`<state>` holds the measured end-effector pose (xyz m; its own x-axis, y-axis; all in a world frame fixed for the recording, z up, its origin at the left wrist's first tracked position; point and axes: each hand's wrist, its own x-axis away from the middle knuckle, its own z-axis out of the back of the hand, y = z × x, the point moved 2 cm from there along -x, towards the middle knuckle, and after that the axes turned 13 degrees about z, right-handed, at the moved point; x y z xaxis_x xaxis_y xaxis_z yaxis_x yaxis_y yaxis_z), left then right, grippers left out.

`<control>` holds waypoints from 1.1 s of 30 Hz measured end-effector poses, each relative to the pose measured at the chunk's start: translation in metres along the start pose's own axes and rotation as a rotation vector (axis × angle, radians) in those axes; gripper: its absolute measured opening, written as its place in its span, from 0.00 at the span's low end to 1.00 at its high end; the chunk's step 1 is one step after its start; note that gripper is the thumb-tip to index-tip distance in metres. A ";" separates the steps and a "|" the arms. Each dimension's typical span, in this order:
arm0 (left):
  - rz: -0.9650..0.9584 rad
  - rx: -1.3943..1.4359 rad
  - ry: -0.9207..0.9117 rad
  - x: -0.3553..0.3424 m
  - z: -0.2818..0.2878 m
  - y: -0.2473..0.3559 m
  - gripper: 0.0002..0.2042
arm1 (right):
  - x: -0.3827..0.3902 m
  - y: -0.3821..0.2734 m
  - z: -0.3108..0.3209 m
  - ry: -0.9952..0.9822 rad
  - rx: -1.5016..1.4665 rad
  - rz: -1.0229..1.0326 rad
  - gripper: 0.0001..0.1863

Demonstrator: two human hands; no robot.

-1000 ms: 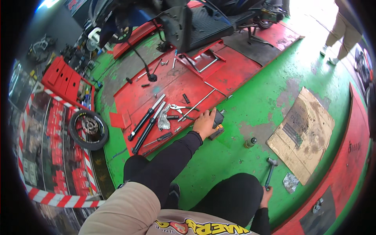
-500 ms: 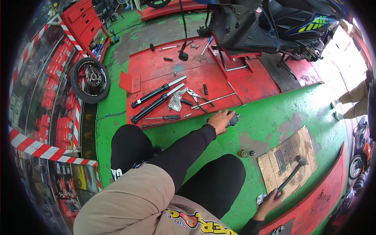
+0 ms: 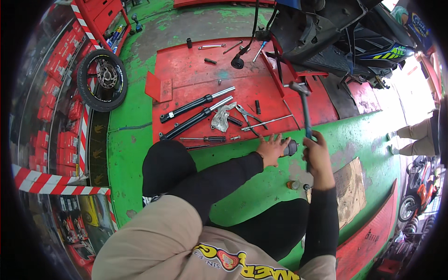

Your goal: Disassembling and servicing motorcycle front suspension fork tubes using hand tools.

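My right hand (image 3: 318, 154) is closed round the handle of a hammer (image 3: 306, 114), which I hold upward with its head beyond my fist. To its left, my left hand (image 3: 271, 151) lies with its fingers spread. Its fingertips are at a dark cylindrical thing with a little orange on it (image 3: 291, 147), partly hidden behind the fingers. Just past that hand, on the red platform (image 3: 196, 79), lie pliers (image 3: 250, 116), a screwdriver (image 3: 203, 138), a crumpled plastic wrap (image 3: 223, 116) and two fork tubes (image 3: 200, 117).
A motorcycle (image 3: 340, 46) stands at the far right of the platform. A loose wheel (image 3: 101, 80) leans at the left by the striped shelves. Cardboard (image 3: 351, 192) and a small jar (image 3: 293, 185) are on the green floor. Another person's legs (image 3: 417, 130) show at the right.
My right hand has lifted the hammer from above the cardboard at the lower right, up beside my left hand. My left fingers have spread. The view has shifted slightly.
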<state>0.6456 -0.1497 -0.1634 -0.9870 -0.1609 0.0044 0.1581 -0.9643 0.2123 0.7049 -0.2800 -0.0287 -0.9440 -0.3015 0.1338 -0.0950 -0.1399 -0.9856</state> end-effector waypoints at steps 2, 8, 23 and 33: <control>-0.041 0.032 -0.023 0.007 0.024 -0.022 0.58 | -0.028 0.020 -0.033 -0.001 -0.148 -0.104 0.18; -0.145 0.422 -0.308 0.006 0.117 -0.203 0.29 | -0.102 0.140 -0.104 0.194 0.161 -0.176 0.16; 0.567 0.604 0.013 0.145 0.047 -0.423 0.16 | -0.114 0.208 -0.130 0.209 0.919 -0.088 0.27; 0.363 0.278 -0.068 0.132 0.017 -0.408 0.20 | -0.096 0.141 -0.267 -0.453 1.405 0.471 0.25</control>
<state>0.4506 0.2263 -0.2325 -0.8703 -0.4547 0.1891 0.4892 -0.7535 0.4393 0.6976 -0.0189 -0.2082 -0.6063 -0.7853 0.1255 0.7808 -0.6178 -0.0939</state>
